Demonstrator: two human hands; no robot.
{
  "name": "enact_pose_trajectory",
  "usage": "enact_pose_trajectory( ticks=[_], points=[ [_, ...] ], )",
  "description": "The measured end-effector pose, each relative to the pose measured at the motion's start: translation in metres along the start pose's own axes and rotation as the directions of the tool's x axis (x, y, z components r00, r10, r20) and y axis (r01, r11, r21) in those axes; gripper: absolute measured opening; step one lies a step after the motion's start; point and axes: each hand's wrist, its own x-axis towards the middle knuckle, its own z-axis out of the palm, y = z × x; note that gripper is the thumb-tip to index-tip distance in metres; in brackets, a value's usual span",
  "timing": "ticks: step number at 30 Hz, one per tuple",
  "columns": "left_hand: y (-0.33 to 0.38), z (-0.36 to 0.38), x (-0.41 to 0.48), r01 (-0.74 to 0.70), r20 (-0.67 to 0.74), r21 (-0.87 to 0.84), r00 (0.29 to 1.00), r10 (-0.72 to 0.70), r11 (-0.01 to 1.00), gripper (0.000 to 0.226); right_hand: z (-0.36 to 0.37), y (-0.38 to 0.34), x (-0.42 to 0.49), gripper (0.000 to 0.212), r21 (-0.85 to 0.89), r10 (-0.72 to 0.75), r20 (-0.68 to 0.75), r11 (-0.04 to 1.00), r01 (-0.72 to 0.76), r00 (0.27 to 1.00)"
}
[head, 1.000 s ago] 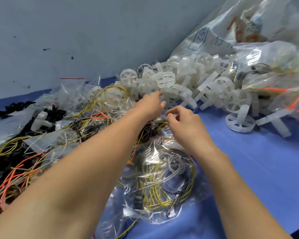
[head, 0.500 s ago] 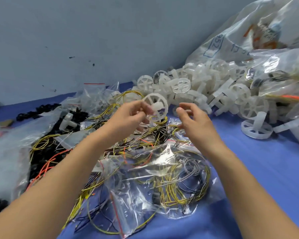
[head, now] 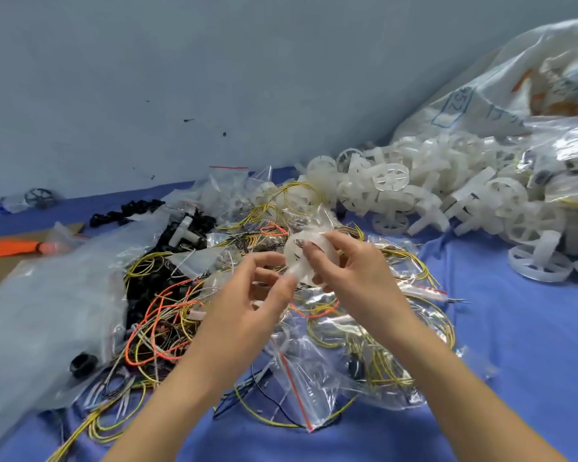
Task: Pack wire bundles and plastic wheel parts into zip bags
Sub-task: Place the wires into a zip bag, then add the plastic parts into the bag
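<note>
While both hands pinch one plastic wheel, bags wait below.
Right hand grips the rim at three o'clock, left hand its stub; light, stiff, probably slick.

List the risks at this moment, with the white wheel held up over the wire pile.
1. Both the left hand and the right hand hold the white wheel part only at the fingertips; it could slip into the tangled wires below.
2. The zip bag lies under the forearms, half buried in yellow wire loops; reaching for it may snag and drag them.
3. The wheel pile is heaped loosely; a nudge could spill it.
</note>
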Motion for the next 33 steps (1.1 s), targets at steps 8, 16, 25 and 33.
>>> enact_pose_trajectory(
  ticks=[8,16,25,33],
  points=[
    [-0.012,-0.026,0.004,-0.130,-0.220,0.101,0.964,0.150,0.986,0.015,0.022,-0.024,0.002,0.038,0.061,0.006,0.133,0.998,-0.014,0.991],
    [-0.030,-0.090,0.000,0.525,0.156,-0.510,0.836,-0.526,0.682,0.030,0.018,-0.018,-0.002,0.056,-0.298,-0.243,0.418,0.873,0.385,0.875],
    [-0.028,-0.076,-0.008,0.603,0.416,-0.406,0.791,-0.449,0.686,0.015,0.021,-0.006,-0.017,0.031,-0.480,-0.263,0.506,0.706,0.521,0.822],
    [-0.032,-0.071,-0.010,0.602,0.386,-0.330,0.789,-0.478,0.727,0.032,0.013,0.006,-0.027,0.052,-0.478,-0.272,0.504,0.702,0.527,0.820]
  ],
)
